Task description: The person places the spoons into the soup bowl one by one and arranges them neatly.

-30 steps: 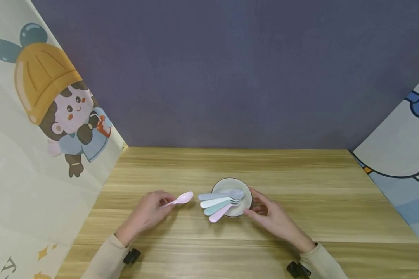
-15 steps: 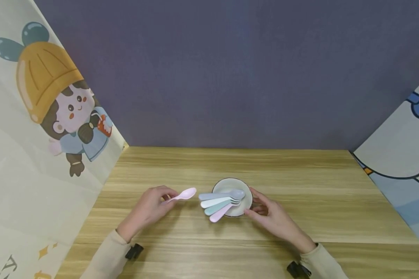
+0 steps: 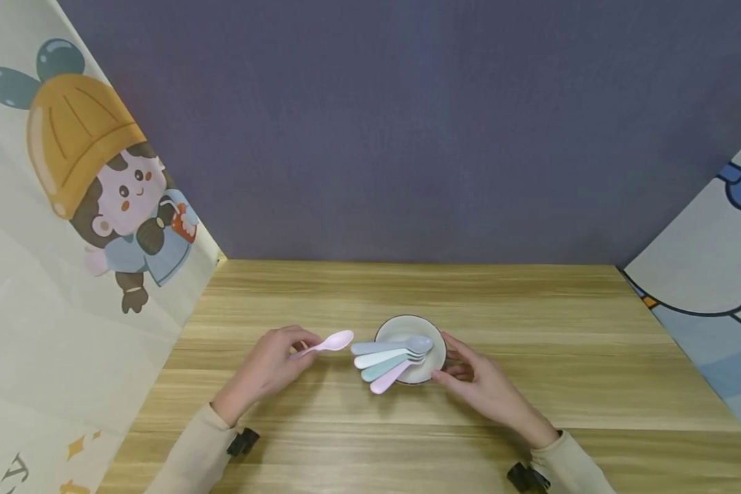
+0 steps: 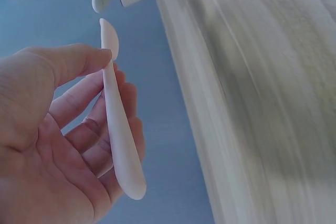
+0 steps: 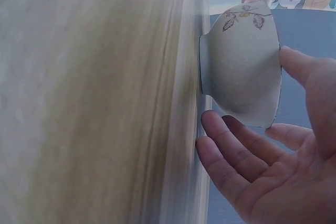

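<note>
My left hand (image 3: 278, 363) pinches a pale pink spoon (image 3: 336, 341) by its handle, with the spoon's bowl end pointing right, a short way left of the other spoons. In the left wrist view, the thumb presses near the spoon's neck (image 4: 109, 66), against the fingers behind. A white bowl (image 3: 400, 325) with a dark rim sits on the table. Across it lie several spoons, fanned out with handles over its left edge: lavender (image 3: 379, 348), white (image 3: 373, 359), teal (image 3: 379, 370) and pink (image 3: 384, 383). The thumb and forefinger of my right hand (image 3: 484, 384) hold the bowl's right rim.
The wooden table (image 3: 531, 309) runs back to a dark blue-grey wall panel (image 3: 370, 137). Side panels carry cartoon prints, one a child in a yellow hat (image 3: 80, 144). Each wrist wears a small black device, such as the left one (image 3: 243, 442).
My left hand has moved slightly right and away from me with the pink spoon, bringing its tip nearer the bowl. The right hand, bowl and fanned spoons have stayed put.
</note>
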`<action>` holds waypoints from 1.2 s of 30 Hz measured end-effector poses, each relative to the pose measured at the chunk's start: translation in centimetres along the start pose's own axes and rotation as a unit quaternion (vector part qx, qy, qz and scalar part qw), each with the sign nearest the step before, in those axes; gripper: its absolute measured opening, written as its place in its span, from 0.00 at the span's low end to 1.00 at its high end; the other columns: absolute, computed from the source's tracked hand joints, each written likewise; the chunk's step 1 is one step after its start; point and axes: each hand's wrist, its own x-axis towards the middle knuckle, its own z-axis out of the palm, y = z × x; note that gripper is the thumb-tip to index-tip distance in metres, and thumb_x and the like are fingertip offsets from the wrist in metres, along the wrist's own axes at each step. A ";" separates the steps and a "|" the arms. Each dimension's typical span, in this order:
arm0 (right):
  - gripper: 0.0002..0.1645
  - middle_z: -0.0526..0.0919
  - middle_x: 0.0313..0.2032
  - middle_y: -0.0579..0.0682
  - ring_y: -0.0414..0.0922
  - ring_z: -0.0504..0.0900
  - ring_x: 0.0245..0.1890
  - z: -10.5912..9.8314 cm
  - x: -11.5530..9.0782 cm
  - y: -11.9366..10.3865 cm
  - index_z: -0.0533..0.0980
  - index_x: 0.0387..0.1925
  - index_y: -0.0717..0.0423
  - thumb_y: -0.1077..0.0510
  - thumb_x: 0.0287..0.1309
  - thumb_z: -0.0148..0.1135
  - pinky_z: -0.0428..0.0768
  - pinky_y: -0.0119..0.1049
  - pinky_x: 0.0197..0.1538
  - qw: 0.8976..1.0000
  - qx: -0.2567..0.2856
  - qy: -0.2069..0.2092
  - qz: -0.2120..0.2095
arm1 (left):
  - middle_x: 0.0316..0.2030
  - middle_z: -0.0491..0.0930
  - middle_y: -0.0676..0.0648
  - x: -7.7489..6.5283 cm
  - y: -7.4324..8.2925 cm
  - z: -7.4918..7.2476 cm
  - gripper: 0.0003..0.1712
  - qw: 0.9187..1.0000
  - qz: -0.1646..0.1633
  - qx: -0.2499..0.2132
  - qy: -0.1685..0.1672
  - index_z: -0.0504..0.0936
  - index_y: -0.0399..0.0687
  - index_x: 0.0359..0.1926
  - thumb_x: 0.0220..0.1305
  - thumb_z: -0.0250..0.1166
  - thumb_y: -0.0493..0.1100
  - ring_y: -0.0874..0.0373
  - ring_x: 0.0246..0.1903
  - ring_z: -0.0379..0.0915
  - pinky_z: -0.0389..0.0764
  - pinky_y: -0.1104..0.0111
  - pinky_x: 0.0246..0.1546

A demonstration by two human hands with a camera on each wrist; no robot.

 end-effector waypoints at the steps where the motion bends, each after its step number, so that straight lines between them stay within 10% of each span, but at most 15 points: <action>1: 0.48 0.86 0.61 0.62 0.44 0.91 0.47 0.0 0.0 0.0 0.63 0.80 0.57 0.48 0.68 0.73 0.88 0.34 0.53 1.000 0.000 -0.001 0.000 | 0.40 0.90 0.53 0.1 0.1 0.0 0.08 1.000 0.000 0.000 0.000 0.93 0.48 0.45 0.65 0.73 0.39 0.63 0.36 0.81 0.80 0.70 0.38; 36: 0.48 0.86 0.61 0.62 0.43 0.92 0.46 0.0 0.1 -0.1 0.63 0.81 0.57 0.47 0.68 0.73 0.88 0.36 0.54 1.000 -0.013 -0.003 0.011 | 0.41 0.90 0.53 1.9 2.2 0.6 0.09 1.000 0.024 -0.003 -0.009 0.93 0.50 0.46 0.66 0.73 0.40 0.63 0.37 0.82 0.83 0.68 0.41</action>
